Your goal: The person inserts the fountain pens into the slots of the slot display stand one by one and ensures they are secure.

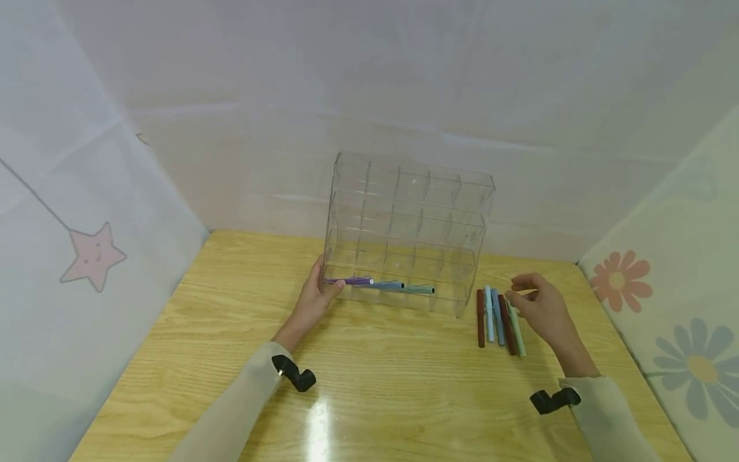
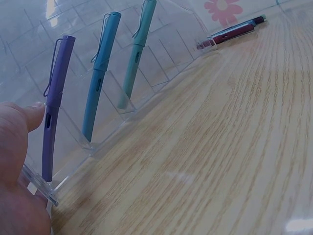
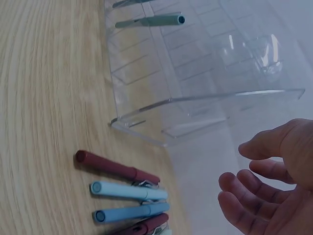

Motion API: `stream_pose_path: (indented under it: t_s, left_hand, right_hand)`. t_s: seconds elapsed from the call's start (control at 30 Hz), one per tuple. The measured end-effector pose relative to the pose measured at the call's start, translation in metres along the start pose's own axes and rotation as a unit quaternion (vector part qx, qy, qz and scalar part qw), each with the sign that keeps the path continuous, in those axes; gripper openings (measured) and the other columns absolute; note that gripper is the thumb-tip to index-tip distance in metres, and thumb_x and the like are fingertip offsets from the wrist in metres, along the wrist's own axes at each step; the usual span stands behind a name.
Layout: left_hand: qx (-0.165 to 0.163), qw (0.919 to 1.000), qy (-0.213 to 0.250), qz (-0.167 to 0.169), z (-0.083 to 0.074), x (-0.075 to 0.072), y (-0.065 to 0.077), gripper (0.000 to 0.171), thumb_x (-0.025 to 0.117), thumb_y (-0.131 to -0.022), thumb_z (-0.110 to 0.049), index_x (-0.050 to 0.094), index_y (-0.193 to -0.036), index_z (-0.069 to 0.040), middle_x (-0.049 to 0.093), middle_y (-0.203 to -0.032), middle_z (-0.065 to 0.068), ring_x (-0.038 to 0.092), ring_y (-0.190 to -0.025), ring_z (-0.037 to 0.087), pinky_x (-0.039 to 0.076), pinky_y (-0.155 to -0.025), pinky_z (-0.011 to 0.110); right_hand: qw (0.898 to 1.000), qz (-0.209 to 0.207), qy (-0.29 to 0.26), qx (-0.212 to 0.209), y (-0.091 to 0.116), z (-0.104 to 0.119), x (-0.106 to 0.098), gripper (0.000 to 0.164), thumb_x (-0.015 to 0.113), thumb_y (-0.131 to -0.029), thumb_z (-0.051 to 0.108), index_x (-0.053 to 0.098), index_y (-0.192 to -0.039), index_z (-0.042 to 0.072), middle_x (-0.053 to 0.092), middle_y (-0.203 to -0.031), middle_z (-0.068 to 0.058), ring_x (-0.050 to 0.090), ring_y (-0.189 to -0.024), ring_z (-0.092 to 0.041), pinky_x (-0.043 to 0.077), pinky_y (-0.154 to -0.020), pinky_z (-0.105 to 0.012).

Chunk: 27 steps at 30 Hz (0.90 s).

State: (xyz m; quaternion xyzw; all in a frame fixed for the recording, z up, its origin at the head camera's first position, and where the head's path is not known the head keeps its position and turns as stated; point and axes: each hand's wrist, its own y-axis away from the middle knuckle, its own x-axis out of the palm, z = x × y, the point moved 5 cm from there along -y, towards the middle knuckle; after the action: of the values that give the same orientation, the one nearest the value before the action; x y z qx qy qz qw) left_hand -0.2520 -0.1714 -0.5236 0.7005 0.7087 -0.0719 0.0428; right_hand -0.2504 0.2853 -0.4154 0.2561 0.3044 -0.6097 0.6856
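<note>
Pens stand tilted in the lowest row of the clear rack, the purple pen, blue-green pen and green pen filling neighbouring compartments at its left end. Your left hand grips the rack's left side wall, thumb right by the purple pen; should that thumb slide, it could shove the pen out of its lean, and a sideways pull would skew the whole rack. Right of it, lying side by side on the desk, you have a dark red pen, a pale blue pen, a mid-blue pen, another dark red pen and a pale green pen. Your right hand hovers at that last one's upper end, fingers loosely bent and parted from the thumb, with nothing visible in them; you can't tell whether a fingertip touches. These pens lie so close that a wide pinch could knock or roll a neighbour. Mind the see-through dividers too: they're hard to make out, so a pen brought in at a poor angle could catch on one.
</note>
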Motion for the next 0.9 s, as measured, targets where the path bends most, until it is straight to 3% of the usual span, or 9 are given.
stream_pose_path:
  t_s: [0.1,0.23,0.73,0.9]
  left_hand:
    - [-0.001,1.0000,0.001,0.001,0.000,0.000,0.000,0.088,0.065,-0.108,-0.029,0.007,-0.174,-0.022,0.007,-0.182,0.013,0.008,-0.169,0.039,0.012,-0.138,0.058]
    - [-0.003,1.0000,0.004,0.003,0.000,0.001,-0.001,0.089,0.066,-0.108,-0.029,0.006,-0.174,-0.021,0.007,-0.181,0.013,0.008,-0.169,0.039,0.011,-0.138,0.058]
    - [0.000,1.0000,-0.001,0.001,0.002,-0.001,0.000,0.089,0.066,-0.108,-0.033,0.006,-0.174,-0.022,0.005,-0.182,0.014,0.006,-0.169,0.041,0.010,-0.138,0.058]
    - [-0.003,1.0000,0.002,0.000,0.003,0.000,0.000,0.089,0.066,-0.108,-0.033,0.007,-0.174,-0.023,0.004,-0.182,0.013,0.005,-0.169,0.040,0.010,-0.138,0.058]
  right_hand:
    - [1.000,0.003,0.000,0.010,-0.002,-0.010,0.001,0.048,0.061,-0.110,0.030,0.054,-0.144,-0.003,0.061,-0.136,-0.028,0.070,-0.098,-0.025,0.066,-0.077,-0.034]
    - [1.000,0.008,0.002,0.021,-0.004,-0.020,0.002,0.049,0.060,-0.110,0.030,0.053,-0.144,-0.004,0.061,-0.136,-0.029,0.071,-0.099,-0.028,0.065,-0.074,-0.031]
    - [0.997,0.029,0.017,0.065,-0.017,-0.063,0.016,0.043,0.059,-0.109,0.019,0.053,-0.141,-0.010,0.062,-0.126,-0.030,0.070,-0.104,-0.035,0.064,-0.072,-0.035]
    - [0.995,0.042,0.020,0.088,-0.023,-0.073,0.022,0.042,0.057,-0.109,0.018,0.053,-0.139,-0.011,0.062,-0.125,-0.030,0.069,-0.097,-0.032,0.062,-0.071,-0.035]
